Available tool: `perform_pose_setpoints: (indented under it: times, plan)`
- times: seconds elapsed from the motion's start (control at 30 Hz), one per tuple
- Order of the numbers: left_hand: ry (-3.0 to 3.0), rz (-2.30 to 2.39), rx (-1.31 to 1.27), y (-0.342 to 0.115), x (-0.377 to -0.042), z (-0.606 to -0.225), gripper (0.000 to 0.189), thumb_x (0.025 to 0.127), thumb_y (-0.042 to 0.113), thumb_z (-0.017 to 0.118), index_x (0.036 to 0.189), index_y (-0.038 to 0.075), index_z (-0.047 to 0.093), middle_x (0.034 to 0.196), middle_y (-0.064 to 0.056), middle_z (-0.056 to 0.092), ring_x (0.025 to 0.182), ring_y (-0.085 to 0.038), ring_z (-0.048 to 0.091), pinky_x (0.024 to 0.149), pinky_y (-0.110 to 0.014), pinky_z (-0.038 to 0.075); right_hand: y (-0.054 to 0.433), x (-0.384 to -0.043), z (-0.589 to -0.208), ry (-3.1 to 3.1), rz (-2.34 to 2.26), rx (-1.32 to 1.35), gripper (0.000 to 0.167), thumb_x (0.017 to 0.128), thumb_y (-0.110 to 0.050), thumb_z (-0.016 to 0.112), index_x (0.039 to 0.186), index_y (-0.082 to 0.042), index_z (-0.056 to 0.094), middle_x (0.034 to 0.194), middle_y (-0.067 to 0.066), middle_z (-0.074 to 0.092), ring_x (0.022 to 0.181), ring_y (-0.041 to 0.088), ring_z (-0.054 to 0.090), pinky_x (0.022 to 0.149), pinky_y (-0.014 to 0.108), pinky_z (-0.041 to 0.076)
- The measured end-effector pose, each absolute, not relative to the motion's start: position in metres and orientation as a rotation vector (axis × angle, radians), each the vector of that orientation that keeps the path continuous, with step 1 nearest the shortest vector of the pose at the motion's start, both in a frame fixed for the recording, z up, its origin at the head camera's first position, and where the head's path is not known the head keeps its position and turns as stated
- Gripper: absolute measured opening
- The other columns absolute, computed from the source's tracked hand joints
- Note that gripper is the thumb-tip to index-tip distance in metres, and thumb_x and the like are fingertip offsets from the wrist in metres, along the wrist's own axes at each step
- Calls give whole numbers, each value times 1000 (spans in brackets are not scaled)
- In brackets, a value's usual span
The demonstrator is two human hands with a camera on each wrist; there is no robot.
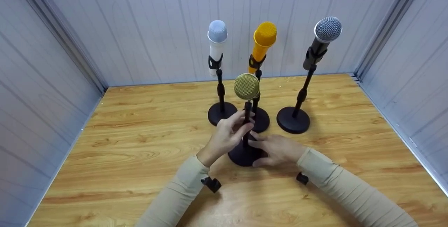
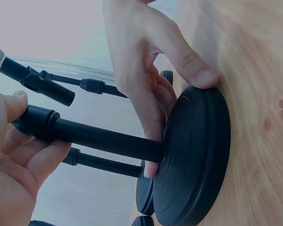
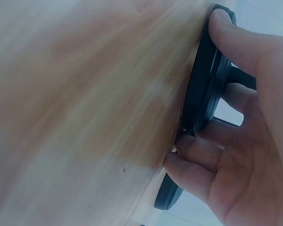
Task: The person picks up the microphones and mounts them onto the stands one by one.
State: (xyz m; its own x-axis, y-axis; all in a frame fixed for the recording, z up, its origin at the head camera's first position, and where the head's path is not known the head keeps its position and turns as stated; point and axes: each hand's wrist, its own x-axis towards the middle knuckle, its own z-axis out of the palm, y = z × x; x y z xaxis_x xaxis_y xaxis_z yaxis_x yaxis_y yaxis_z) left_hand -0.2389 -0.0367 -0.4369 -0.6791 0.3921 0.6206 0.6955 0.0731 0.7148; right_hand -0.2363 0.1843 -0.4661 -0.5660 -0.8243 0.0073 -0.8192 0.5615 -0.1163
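Observation:
A gold-headed microphone (image 1: 246,86) tops a black stand with a round base (image 2: 193,155), in front of the other stands. My left hand (image 1: 227,134) grips this stand's pole, and the left wrist view shows the fingers and thumb around its thick collar (image 2: 45,123). Low down at the same stand, my right hand (image 1: 280,150) holds the round base by its edge. Its thumb (image 3: 221,19) lies on the rim, while the other fingers curl in near the pole and the far side.
Behind stand a white microphone (image 1: 217,33), a yellow microphone (image 1: 265,35) and a black microphone with a silver head (image 1: 328,29), each on a black stand. The yellow one's base (image 1: 262,120) is close behind the held stand. Pale panel walls (image 1: 147,27) enclose the wooden table (image 1: 140,132).

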Motion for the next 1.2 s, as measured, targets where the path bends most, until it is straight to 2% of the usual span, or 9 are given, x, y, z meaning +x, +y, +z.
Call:
perform_pose_setpoints:
  times: [0.13, 0.4, 0.47, 0.63, 0.77, 0.9, 1.03, 1.1, 1.2]
  plan:
    - [-2086, -1625, -1116, -39, -239, -439, 26, 100, 10, 65, 126, 6, 64, 105, -6, 75, 93, -20, 74, 78, -30, 59, 183, -236, -467, 2741, -171, -1449, 76, 94, -58, 65, 145, -2, 55, 153, 28, 40, 118, 44, 61, 97, 47, 52]
    - [-2207, -1494, -1118, -45, -235, -437, 29, 105, 17, 58, 132, 7, 60, 113, -6, 72, 102, -13, 70, 84, -27, 57, 188, -236, -473, 2751, -219, -1411, 74, 97, -58, 61, 149, -7, 51, 157, 22, 37, 104, 40, 68, 91, 44, 56]
    - [-2258, -1355, -1104, -49, -232, -437, 32, 107, 20, 55, 136, 7, 58, 118, -5, 71, 107, -14, 69, 88, -29, 56, 192, -234, -472, 2750, -257, -1338, 75, 97, -60, 59, 153, -11, 47, 159, 19, 35, 112, 39, 65, 95, 46, 54]
    - [-2356, -869, -969, -63, -219, -437, 46, 107, 30, 55, 148, 10, 51, 140, -13, 60, 130, -30, 56, 108, -48, 43, 212, -227, -467, 2871, -353, -1349, 71, 100, -52, 59, 156, -12, 41, 157, 19, 37, 137, 42, 44, 111, 57, 37]
    - [-2376, -554, -855, -76, -211, -430, 55, 103, 35, 60, 152, 13, 48, 150, -19, 49, 143, -41, 39, 114, -63, 27, 230, -222, -455, 3103, -383, -1395, 71, 98, -46, 64, 154, -9, 43, 157, 18, 36, 143, 43, 35, 115, 63, 25]
    - [-2368, -340, -744, -93, -205, -423, 63, 102, 45, 59, 156, 17, 42, 156, -21, 40, 146, -44, 30, 114, -68, 21, 248, -215, -442, 3244, -421, -1188, 73, 99, -47, 63, 158, -14, 36, 161, 16, 29, 149, 44, 20, 119, 63, 11]
    - [-2406, -236, -632, -112, -202, -423, 68, 102, 55, 52, 158, 20, 39, 159, -22, 34, 149, -44, 23, 115, -69, 16, 268, -209, -436, 3269, -428, -963, 76, 102, -49, 58, 162, -16, 25, 167, 17, 10, 153, 41, -2, 119, 59, -8]
    - [-2441, -206, -584, -122, -202, -426, 69, 101, 58, 50, 158, 21, 38, 160, -22, 32, 150, -44, 20, 115, -70, 15, 279, -206, -436, 3272, -411, -890, 78, 103, -50, 55, 163, -16, 20, 168, 16, 0, 153, 36, -11, 119, 59, -12]
    - [-2494, -191, -536, -135, -201, -432, 70, 101, 57, 51, 158, 19, 39, 161, -24, 29, 150, -44, 17, 114, -71, 17, 292, -203, -439, 3273, -386, -845, 79, 103, -50, 54, 164, -16, 16, 169, 11, -10, 153, 31, -17, 117, 64, -9]
